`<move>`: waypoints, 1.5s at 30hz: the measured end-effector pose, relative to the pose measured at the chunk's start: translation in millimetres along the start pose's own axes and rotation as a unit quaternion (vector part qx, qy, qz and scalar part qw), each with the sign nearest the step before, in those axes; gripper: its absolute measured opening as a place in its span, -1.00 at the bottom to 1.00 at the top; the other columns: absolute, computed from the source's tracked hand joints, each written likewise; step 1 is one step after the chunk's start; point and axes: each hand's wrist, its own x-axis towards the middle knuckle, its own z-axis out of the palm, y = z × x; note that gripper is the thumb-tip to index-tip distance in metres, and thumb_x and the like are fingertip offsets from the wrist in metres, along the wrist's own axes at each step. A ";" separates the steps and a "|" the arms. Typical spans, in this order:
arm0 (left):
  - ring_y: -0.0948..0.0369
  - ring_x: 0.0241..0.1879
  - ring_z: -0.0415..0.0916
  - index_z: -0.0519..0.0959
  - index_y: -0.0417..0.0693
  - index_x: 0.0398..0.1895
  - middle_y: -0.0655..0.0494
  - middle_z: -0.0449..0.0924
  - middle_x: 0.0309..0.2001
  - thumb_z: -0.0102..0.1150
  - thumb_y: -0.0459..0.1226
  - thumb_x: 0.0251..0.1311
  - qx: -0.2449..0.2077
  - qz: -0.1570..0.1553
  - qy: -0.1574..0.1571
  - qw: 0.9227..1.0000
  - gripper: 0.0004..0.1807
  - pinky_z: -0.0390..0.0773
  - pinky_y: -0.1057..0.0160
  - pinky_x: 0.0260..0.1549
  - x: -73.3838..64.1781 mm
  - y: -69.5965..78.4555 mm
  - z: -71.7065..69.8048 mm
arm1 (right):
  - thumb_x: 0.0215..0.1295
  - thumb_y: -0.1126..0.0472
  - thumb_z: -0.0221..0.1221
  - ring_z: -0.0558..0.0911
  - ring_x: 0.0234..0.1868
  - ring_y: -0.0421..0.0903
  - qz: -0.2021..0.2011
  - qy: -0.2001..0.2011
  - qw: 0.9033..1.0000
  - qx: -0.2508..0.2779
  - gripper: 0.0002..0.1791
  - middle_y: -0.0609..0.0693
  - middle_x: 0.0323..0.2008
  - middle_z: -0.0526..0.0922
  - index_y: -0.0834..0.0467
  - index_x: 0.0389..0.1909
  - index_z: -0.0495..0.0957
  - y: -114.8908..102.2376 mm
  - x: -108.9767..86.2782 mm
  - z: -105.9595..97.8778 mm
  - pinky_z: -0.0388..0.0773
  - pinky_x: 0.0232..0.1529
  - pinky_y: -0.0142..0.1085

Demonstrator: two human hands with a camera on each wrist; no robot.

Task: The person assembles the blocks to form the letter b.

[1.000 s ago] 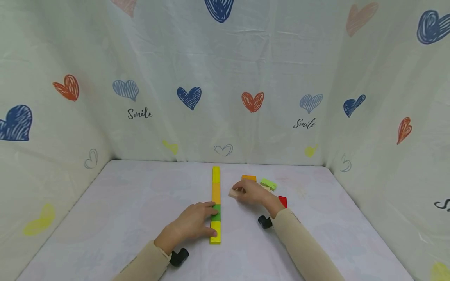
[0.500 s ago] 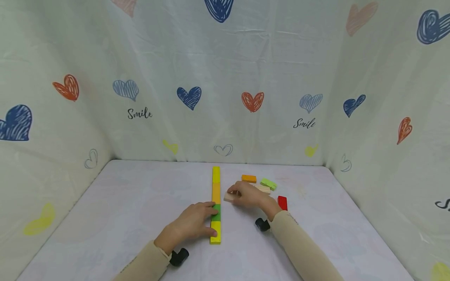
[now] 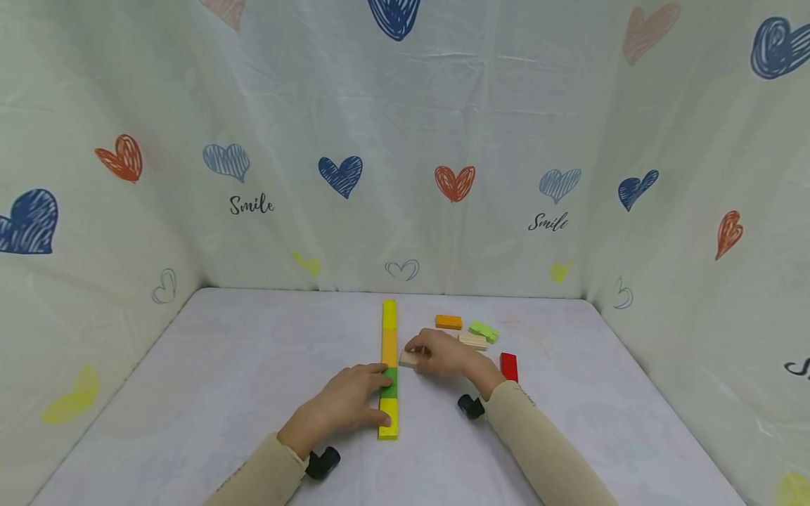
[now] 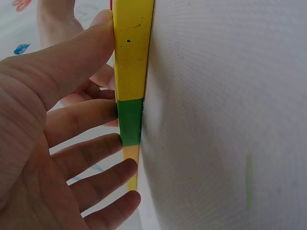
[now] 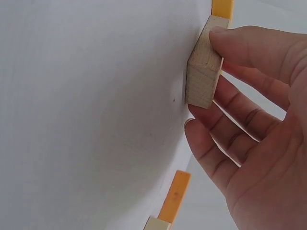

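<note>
A straight row of end-to-end wooden blocks runs away from me: a near yellow block (image 3: 388,430), a green block (image 3: 390,383), an orange block (image 3: 389,346) and a far yellow block (image 3: 389,313). My left hand (image 3: 342,399) lies along the row's left side, thumb at the near yellow block and fairly straight fingertips at the green and orange ones. Thumb and fingers of my right hand (image 3: 446,353) pinch a plain wooden block (image 5: 202,79). That block sits just right of the row, with its left end close to where orange meets green.
Loose blocks lie beyond and beside my right hand: an orange block (image 3: 448,322), a light green block (image 3: 484,332), plain wood (image 3: 472,341) and a red block (image 3: 509,367). A white cloth with printed hearts hangs behind the table (image 3: 253,337).
My right hand has moved left with the plain wooden block, bringing it close to the row. More of the loose blocks now shows. My left hand stays in place.
</note>
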 end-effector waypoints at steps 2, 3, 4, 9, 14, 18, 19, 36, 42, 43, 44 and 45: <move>-0.03 0.25 0.34 0.57 0.06 0.15 0.01 0.36 0.31 0.41 0.13 -0.10 0.000 0.001 0.000 1.000 -0.30 0.35 -0.09 0.20 0.0 -0.1 0.1 | 0.23 0.18 0.26 0.46 -0.19 -0.21 -0.003 -0.001 1.000 -0.002 -0.62 -0.25 -0.23 0.50 -0.03 0.09 0.58 0.0 0.3 0.3 0.49 -0.08 -0.35; -0.03 0.25 0.34 0.57 0.06 0.15 0.01 0.36 0.31 0.41 0.13 -0.10 0.000 0.001 0.000 1.000 -0.30 0.35 -0.09 0.20 0.0 -0.1 0.0 | 0.23 0.18 0.26 0.46 -0.19 -0.21 -0.004 -0.001 1.000 -0.003 -0.62 -0.25 -0.23 0.50 -0.03 0.09 0.59 -0.1 0.2 0.4 0.49 -0.08 -0.35; -0.03 0.25 0.34 0.57 0.06 0.15 0.01 0.36 0.32 0.42 0.13 -0.10 -0.001 0.001 -0.001 1.000 -0.30 0.35 -0.09 0.20 0.2 -0.2 0.2 | 0.23 0.18 0.26 0.46 -0.19 -0.21 -0.005 -0.002 1.000 -0.003 -0.62 -0.25 -0.23 0.50 -0.03 0.09 0.59 -0.3 0.0 0.3 0.49 -0.09 -0.36; -0.03 0.25 0.34 0.57 0.05 0.15 0.00 0.36 0.31 0.41 0.13 -0.10 -0.002 0.003 -0.002 1.000 -0.30 0.36 -0.08 0.20 1.1 -1.0 1.2 | 0.22 0.18 0.27 0.46 -0.21 -0.21 -0.012 -0.004 1.000 -0.008 -0.62 -0.25 -0.23 0.50 -0.03 0.08 0.59 -0.2 -0.3 0.0 0.49 -0.10 -0.37; -0.03 0.25 0.34 0.57 0.06 0.15 0.00 0.36 0.31 0.41 0.14 -0.10 0.001 0.006 -0.001 1.000 -0.30 0.37 -0.08 0.19 1.6 -1.8 1.6 | 0.22 0.18 0.28 0.46 -0.22 -0.20 -0.029 -0.001 1.000 -0.012 -0.63 -0.24 -0.23 0.50 -0.01 0.07 0.59 0.1 0.1 0.1 0.49 -0.12 -0.37; -0.02 0.25 0.34 0.57 0.06 0.15 0.01 0.36 0.31 0.41 0.14 -0.10 0.002 0.006 -0.002 1.000 -0.29 0.36 -0.09 0.19 1.3 -1.8 1.3 | 0.21 0.18 0.29 0.46 -0.22 -0.21 -0.033 -0.001 0.999 -0.013 -0.63 -0.24 -0.24 0.50 -0.02 0.06 0.60 0.3 0.2 0.7 0.49 -0.12 -0.38; -0.03 0.25 0.34 0.57 0.06 0.15 0.01 0.36 0.31 0.41 0.14 -0.10 0.002 0.007 -0.002 1.000 -0.29 0.36 -0.09 0.19 1.2 -1.7 1.1 | 0.21 0.18 0.29 0.46 -0.22 -0.21 -0.033 -0.001 0.999 -0.012 -0.63 -0.25 -0.24 0.50 -0.02 0.06 0.60 0.4 0.3 0.8 0.49 -0.12 -0.38; -0.02 0.25 0.34 0.57 0.05 0.14 0.01 0.37 0.31 0.41 0.13 -0.09 0.000 0.005 -0.002 1.000 -0.30 0.36 -0.08 0.20 0.2 -0.9 0.0 | 0.23 0.15 0.28 0.46 -0.20 -0.21 -0.028 -0.003 1.000 -0.008 -0.63 -0.26 -0.22 0.51 -0.03 0.07 0.59 -1.8 1.8 2.0 0.49 -0.08 -0.37; -0.02 0.25 0.34 0.58 0.06 0.14 0.01 0.37 0.31 0.41 0.13 -0.10 0.000 0.000 -0.003 1.000 -0.31 0.36 -0.08 0.19 0.7 -0.9 -0.6 | 0.23 0.16 0.28 0.46 -0.19 -0.21 -0.030 -0.003 1.000 -0.005 -0.63 -0.24 -0.21 0.51 -0.01 0.07 0.59 -3.5 2.2 0.5 0.49 -0.06 -0.36; -0.02 0.25 0.34 0.58 0.06 0.14 0.01 0.37 0.31 0.42 0.13 -0.10 0.000 0.000 -0.003 1.000 -0.31 0.36 -0.08 0.19 0.7 -0.9 -0.7 | 0.23 0.16 0.28 0.46 -0.19 -0.21 -0.031 -0.003 0.999 -0.006 -0.63 -0.24 -0.21 0.51 -0.01 0.07 0.59 -3.5 2.5 0.4 0.49 -0.06 -0.36; -0.02 0.25 0.34 0.58 0.06 0.14 0.01 0.37 0.31 0.42 0.13 -0.10 0.000 0.000 -0.002 1.000 -0.31 0.36 -0.08 0.19 0.5 -0.8 -0.8 | 0.22 0.16 0.28 0.46 -0.19 -0.21 -0.032 -0.003 0.999 -0.008 -0.63 -0.24 -0.21 0.51 -0.01 0.07 0.59 -3.4 2.8 0.5 0.49 -0.06 -0.37; -0.02 0.25 0.34 0.58 0.06 0.14 0.01 0.37 0.31 0.42 0.13 -0.10 0.000 -0.001 -0.002 1.000 -0.31 0.36 -0.08 0.19 0.5 -0.8 -0.8 | 0.22 0.15 0.28 0.46 -0.19 -0.22 -0.032 -0.003 0.999 -0.010 -0.63 -0.25 -0.21 0.51 -0.02 0.07 0.59 -3.3 3.1 0.5 0.49 -0.06 -0.37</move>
